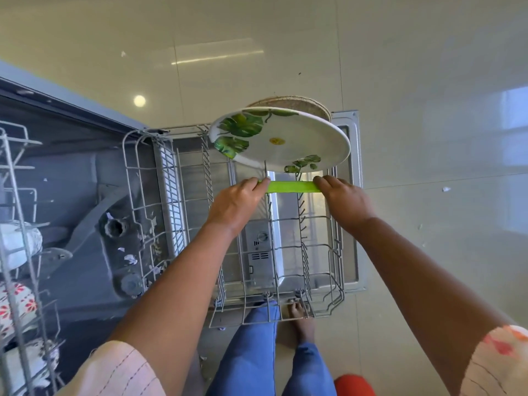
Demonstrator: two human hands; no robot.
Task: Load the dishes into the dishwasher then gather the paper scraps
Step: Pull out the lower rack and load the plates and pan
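At frame centre, a green plate (294, 186) is pinched edge-on by the left hand (237, 202) and right hand (344, 200) over the lower rack (285, 252); a leaf-patterned plate (281, 141) is already slotted, and paper scraps (130, 258) are judged ungathered.

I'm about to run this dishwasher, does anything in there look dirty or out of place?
Yes. Pale scraps and debris lie scattered on the dishwasher's tub floor, around the filter and along the lower rack's left edge; they look like bits that do not belong there. More white scraps dot the floor tiles to the right.
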